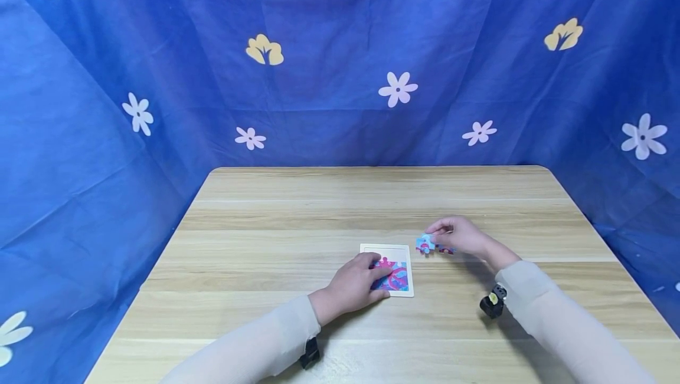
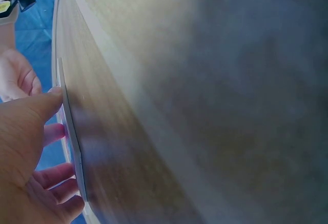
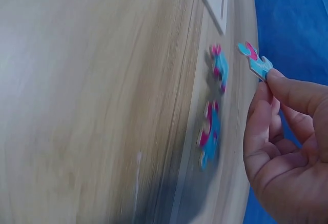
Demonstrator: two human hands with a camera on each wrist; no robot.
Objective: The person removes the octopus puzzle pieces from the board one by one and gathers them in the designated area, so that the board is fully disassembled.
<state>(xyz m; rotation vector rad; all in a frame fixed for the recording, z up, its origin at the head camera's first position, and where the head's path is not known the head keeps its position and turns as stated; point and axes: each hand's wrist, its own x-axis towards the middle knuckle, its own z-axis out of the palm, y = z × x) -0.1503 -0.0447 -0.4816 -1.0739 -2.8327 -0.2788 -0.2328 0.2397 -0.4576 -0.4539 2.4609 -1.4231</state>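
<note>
A square puzzle board (image 1: 411,278) in a pale frame lies on the table, its lower part filled with pink and blue pieces. My left hand (image 1: 355,282) rests on its left side, fingers spread over the pieces and the thumb by the near edge. To the right of the board, my right hand (image 1: 461,235) pinches a blue and pink puzzle piece (image 3: 260,69) between thumb and fingertips, raised off the table. Below it lie two loose puzzle pieces, one piece (image 3: 219,67) closer to the board and another piece (image 3: 209,134) farther off.
The wooden table (image 1: 265,213) reaches back to a blue curtain (image 1: 319,95) printed with flowers. Black wrist cameras sit on both cuffs, the right camera (image 1: 494,301) hanging below the sleeve.
</note>
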